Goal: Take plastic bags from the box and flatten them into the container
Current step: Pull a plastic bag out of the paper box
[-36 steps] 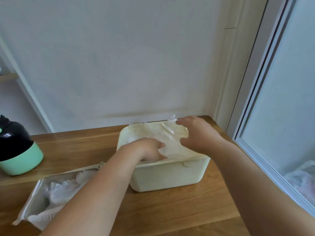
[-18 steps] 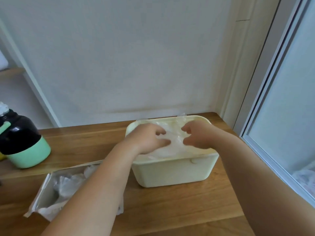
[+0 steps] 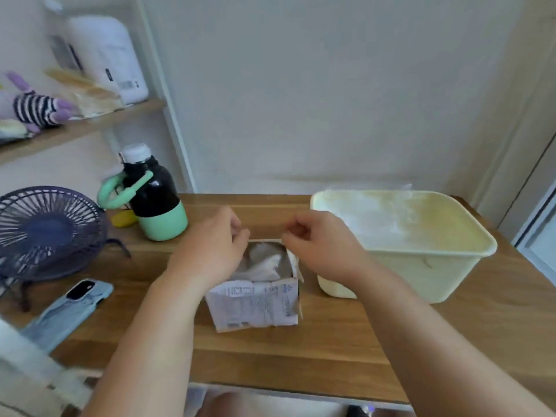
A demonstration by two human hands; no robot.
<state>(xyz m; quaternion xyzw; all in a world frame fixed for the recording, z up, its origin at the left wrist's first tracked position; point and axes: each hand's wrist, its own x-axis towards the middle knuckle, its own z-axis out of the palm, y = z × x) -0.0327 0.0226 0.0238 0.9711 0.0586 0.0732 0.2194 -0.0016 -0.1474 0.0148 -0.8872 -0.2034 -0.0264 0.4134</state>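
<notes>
Plastic bags crumpled inside box, centre frame, just below both hands. Left hand, right hand curled, pinching far rim. We judge both equally near; container right.

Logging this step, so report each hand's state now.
Left hand: pinching the far rim of the box.
Right hand: pinching the same rim, near its right corner.

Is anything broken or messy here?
Yes. The box looks torn and crumpled: its front wall is ragged and leans. A clear bag edge also pokes over the far rim of the container.
</notes>
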